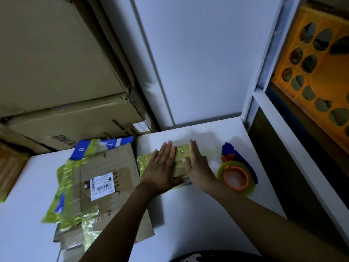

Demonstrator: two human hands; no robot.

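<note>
Where both forearms cross the near edge of the white table [188,224], no grip on anything. Flat on the taped parcel [181,154] with the left hand [162,168]: fingers straight and together, pointing away, palm covering the parcel's left half. Just beside it, the right hand [197,166], fingers likewise straight and unbent, laid along the parcel's right edge and touching it; hard to tell whether resting on top or bracing the side. Between the two hands, a strip of yellow-green wrapping on show. Apparently lying with its long axis left to right, across the line of the fingers, so equally near to both hands, though more squarely under the left. To the right of the right hand, near but apart from the parcel, the tape dispenser [236,176]. To the left, a flattened cardboard box [105,178]. Farther off, stacked cartons [66,72] and an orange crate [321,72].
</note>
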